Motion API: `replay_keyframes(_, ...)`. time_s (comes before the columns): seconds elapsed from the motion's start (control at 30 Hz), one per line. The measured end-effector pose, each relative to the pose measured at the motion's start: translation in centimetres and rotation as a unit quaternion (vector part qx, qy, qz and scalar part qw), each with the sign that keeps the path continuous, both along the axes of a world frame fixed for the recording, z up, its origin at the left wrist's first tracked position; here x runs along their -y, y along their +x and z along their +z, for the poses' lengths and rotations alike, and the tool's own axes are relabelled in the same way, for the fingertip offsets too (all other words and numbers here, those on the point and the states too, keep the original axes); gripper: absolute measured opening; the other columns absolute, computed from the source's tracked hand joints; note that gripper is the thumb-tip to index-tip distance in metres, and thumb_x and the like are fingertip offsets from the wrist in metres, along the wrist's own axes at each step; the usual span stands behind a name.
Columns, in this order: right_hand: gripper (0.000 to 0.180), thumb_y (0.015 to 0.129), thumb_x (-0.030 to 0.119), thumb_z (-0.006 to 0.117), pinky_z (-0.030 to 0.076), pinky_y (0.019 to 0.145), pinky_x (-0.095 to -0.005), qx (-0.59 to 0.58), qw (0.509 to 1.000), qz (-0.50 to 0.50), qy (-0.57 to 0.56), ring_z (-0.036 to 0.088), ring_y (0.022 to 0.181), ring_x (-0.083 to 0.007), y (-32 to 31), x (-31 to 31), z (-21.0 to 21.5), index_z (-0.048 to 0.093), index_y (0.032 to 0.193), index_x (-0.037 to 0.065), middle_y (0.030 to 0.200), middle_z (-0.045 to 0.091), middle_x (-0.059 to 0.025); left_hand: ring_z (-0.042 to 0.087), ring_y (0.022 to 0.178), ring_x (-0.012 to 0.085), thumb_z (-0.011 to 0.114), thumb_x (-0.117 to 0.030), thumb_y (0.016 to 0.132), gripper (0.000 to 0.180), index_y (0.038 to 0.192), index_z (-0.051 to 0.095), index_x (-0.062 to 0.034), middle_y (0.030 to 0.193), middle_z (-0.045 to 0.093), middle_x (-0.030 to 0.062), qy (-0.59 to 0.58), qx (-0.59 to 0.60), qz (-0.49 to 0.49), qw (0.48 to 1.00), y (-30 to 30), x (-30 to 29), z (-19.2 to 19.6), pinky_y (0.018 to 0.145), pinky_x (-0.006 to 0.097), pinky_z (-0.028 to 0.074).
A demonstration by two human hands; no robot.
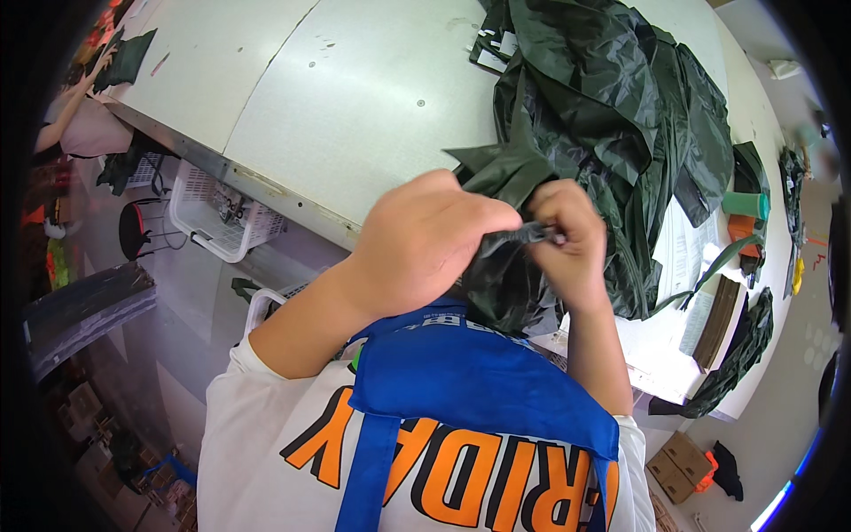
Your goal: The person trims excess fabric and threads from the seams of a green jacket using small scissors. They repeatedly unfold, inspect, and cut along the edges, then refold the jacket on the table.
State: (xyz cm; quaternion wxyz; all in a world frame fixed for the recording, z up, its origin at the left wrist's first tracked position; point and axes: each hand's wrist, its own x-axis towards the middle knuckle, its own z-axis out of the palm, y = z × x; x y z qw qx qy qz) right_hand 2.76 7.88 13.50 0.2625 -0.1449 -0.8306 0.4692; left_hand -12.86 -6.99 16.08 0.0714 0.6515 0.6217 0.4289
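Note:
My left hand (423,238) pinches a gathered edge of thin, shiny dark green material (603,111) just above the blue apron. Close beside it on the right, my right hand (570,246) has its fingers curled around the same twisted bit. One pointed flap sticks up behind my hands, and a loose portion hangs below them over the near table edge. Most of the material lies crumpled on the table to the right and beyond. Whether it is sheet plastic or coated cloth, I cannot tell. My fingertips partly hide the gripped part.
The white table (355,80) has papers (687,244), a green spool (745,206) and brown stacked strips (716,324) on its right side. A white plastic basket (217,213) stands below its left edge. Another person's arm (75,111) reaches onto the far left end.

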Motion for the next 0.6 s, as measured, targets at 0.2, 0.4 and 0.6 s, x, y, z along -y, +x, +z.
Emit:
replay_keyframes(0.2, 0.026, 0.075, -0.015, 0.053, 0.028, 0.058, -0.0202, -0.142, 0.953, -0.167, -0.210, 0.032, 0.064, -0.0057, -0.1, 0.0, -0.4, 0.039, 0.071, 0.007, 0.068, 0.034, 0.0033, 0.057, 0.088, 0.0267, 0.077, -0.006, 0.066, 0.043, 0.104, 0.057, -0.0029, 0.088, 0.060, 0.0096, -0.024, 0.072, 0.074, 0.994, 1.2, -0.3, -1.3, 0.077, 0.036, 0.049)
replay_keyframes(0.4, 0.029, 0.076, -0.004, 0.065, 0.029, 0.058, -0.0201, 0.012, 0.984, -0.098, -0.150, 0.033, 0.066, -0.0053, 0.0, 3.1, 2.1, 0.039, 0.071, 0.008, 0.070, 0.035, 0.0019, 0.055, 0.066, 0.0231, 0.063, 0.002, 0.073, 0.018, 0.086, 0.052, -0.0041, 0.080, 0.057, 0.0111, 0.016, 0.111, 0.274, 0.955, -2.2, -0.5, -3.4, 0.058, 0.031, 0.046)
replay_keyframes(0.6, 0.036, 0.078, 0.009, 0.074, 0.030, 0.054, -0.0217, -0.096, 0.927, -0.148, -0.330, 0.031, 0.061, -0.0053, -1.3, 3.9, 0.6, 0.039, 0.072, 0.008, 0.068, 0.037, 0.0054, 0.053, 0.087, 0.0091, 0.061, 0.001, 0.078, 0.031, 0.107, 0.055, -0.0054, 0.093, 0.060, 0.0011, -0.190, 0.526, 0.069, 0.826, -2.3, 1.2, -3.9, 0.078, 0.022, 0.043)
